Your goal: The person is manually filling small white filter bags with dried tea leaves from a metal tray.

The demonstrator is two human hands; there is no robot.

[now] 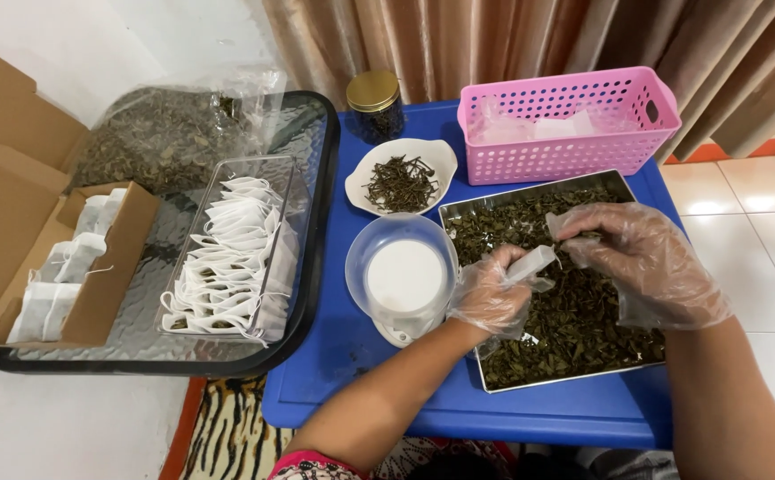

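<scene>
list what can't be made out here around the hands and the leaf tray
- Small bag in the left hand, head view: whether it holds leaves; glove film blurs it.
- Right hand: what its fingertips pinch; glove hides it.
- Metal tray: floor buried under dried leaves.
- Pink basket: contents show only as pale shapes behind its wall.
- Dark jar: contents too dark.

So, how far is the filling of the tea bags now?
Done: many white bags lie in the clear tray and the cardboard box. In hand: the left hand holds one small bag over the metal tray; the right hand pinches leaves. Left: plenty of loose leaves.
</scene>
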